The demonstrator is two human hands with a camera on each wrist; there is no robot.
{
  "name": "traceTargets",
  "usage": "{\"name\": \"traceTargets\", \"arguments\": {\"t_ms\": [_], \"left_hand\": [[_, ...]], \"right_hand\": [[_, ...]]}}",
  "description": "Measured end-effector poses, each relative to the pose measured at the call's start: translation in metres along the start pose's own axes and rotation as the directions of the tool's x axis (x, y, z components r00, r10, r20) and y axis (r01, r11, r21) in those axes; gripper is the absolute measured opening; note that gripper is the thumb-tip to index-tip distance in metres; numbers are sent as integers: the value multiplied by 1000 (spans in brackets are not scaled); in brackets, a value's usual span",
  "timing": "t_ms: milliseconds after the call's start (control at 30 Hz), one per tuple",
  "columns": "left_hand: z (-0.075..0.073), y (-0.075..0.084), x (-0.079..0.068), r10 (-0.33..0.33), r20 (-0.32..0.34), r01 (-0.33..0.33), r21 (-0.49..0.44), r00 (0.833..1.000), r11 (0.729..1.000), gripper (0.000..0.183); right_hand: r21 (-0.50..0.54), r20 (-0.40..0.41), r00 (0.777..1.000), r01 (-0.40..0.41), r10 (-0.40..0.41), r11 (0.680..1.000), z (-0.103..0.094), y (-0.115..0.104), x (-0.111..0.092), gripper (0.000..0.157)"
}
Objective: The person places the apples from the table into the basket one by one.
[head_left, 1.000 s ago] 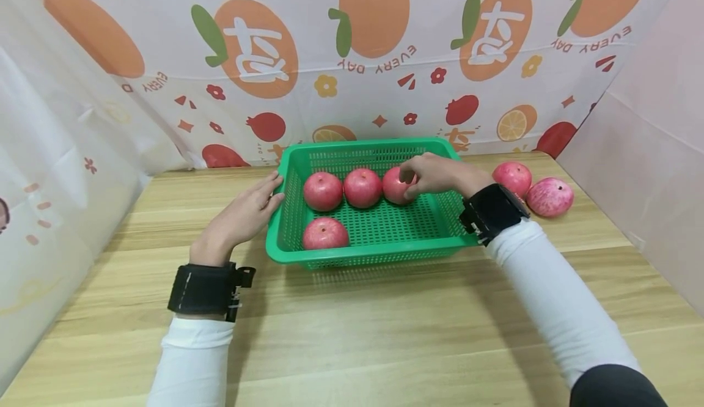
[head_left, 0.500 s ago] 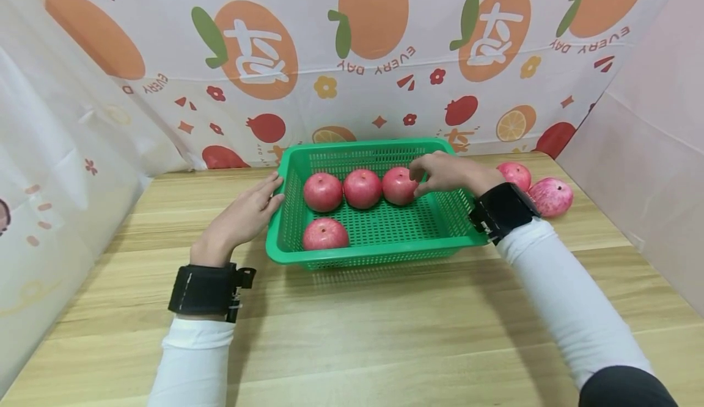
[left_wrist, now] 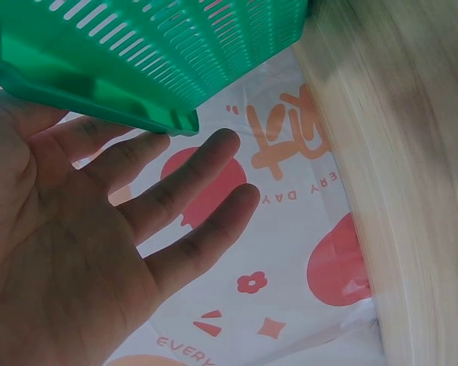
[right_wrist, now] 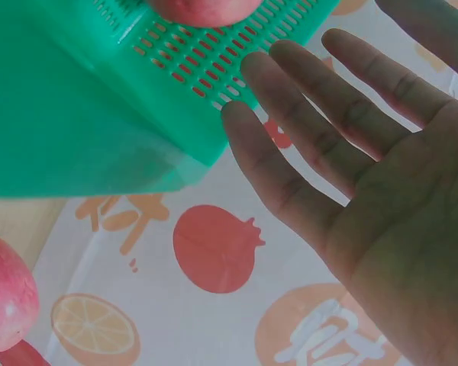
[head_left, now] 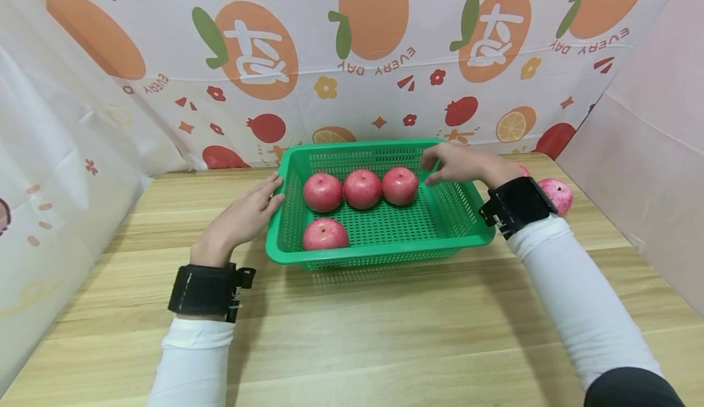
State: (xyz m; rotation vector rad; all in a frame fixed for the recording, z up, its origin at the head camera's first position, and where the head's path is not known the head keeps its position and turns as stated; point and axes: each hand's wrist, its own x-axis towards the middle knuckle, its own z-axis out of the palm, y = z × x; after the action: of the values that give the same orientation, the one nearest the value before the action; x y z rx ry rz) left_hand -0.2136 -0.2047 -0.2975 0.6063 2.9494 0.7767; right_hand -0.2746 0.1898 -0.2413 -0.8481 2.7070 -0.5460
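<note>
Touching the basket (head_left: 385, 250) at its left rim, your left grip (head_left: 239, 217) has its fingers extended, holding nothing. Your right grip (head_left: 462, 164), fingers loosely bent and spread, hangs over the basket's right end, also holding nothing. Four fruits (head_left: 400, 186) sit inside: three in a row toward the back, one at front left. Two more rest rightward on the worktop (head_left: 363, 333), partly hidden.

Left hand (head_left: 239, 216) straight-fingered and relaxed, right hand (head_left: 462, 165) palm-down and loosely curved
</note>
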Motion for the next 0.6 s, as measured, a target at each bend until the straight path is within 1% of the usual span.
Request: {"name": "traceTargets", "arguments": {"t_ms": [133,333,600], "left_hand": [[0,0,-1,1,0,-1,-2,1000,1000,56],[0,0,0,1,0,-1,-3,1000,1000,56],[-1,1,-1,-8,6,8,-11,1000,1000,57]], "right_hand": [[-6,-14,1000,1,-1,1000,-2,1,-1,29],[-5,-7,1000,-20,20,1000,-5,4,-7,33],[-17,3,999,-41,41,999,-8,11,-13,30]]}}
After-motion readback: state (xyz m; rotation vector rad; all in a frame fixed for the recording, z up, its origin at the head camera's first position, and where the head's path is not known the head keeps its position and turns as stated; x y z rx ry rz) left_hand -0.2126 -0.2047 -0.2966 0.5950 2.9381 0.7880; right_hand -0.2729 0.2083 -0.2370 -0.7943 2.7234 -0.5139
